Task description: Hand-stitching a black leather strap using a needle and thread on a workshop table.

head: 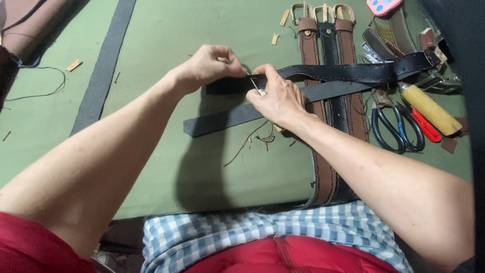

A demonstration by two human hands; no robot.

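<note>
Black belt (323, 73) running left to right; left hand (209, 65) pinching its end, right hand (278, 98) beside, clamped on needle (252, 83).

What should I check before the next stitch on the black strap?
1. Left hand pinning the black strap: ok.
2. Right hand gripping the needle: ok.
3. Needle tip on the stitch line: cannot tell, fingers hide it.
4. Thread free of tangles: cannot tell, loose ends lie bunched below the hand.
5. Grey strip flat beneath the strap: ok.
6. Scissors within reach at right: ok.
</note>
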